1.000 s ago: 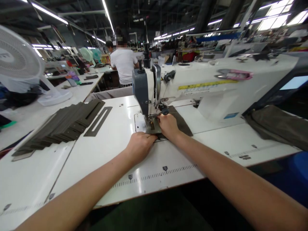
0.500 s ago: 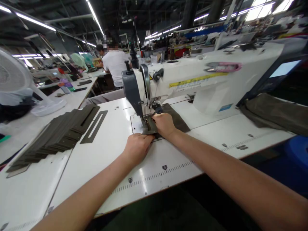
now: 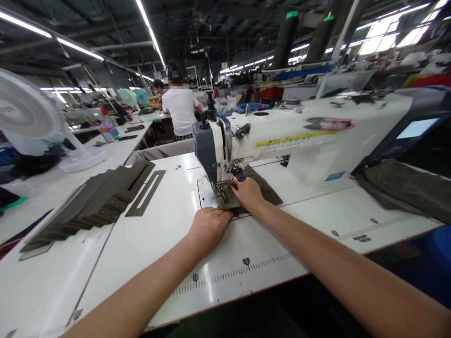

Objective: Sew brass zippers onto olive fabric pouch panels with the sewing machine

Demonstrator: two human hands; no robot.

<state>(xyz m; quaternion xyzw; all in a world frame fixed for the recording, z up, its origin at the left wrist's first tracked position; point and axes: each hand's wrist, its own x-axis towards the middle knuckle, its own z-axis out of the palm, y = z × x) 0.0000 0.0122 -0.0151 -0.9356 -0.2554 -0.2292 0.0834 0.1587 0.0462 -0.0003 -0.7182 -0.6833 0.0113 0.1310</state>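
Observation:
A dark olive fabric piece point(image 3: 265, 186) lies flat under the needle end of a white sewing machine point(image 3: 299, 141). My left hand point(image 3: 210, 229) rests on the table by the near edge of the fabric, its fingers pressed together on that edge. Close to the right side of the presser foot point(image 3: 221, 191), my right hand point(image 3: 248, 193) is closed, with curled fingertips gripping the fabric. The undersides of both hands' fingers are hidden.
Left of the machine lie a fanned stack of olive pieces point(image 3: 95, 202) and one slotted piece point(image 3: 146, 192). A white fan point(image 3: 82, 159) stands beyond them. Pink-handled thread snips point(image 3: 331, 123) sit on the machine arm. Olive cloth point(image 3: 401, 188) lies at right. A person point(image 3: 180, 110) works farther back.
The camera view has shifted, so the scene sits lower and slightly to the right. Both hands keep nearly the same place on the fabric beside the presser foot.

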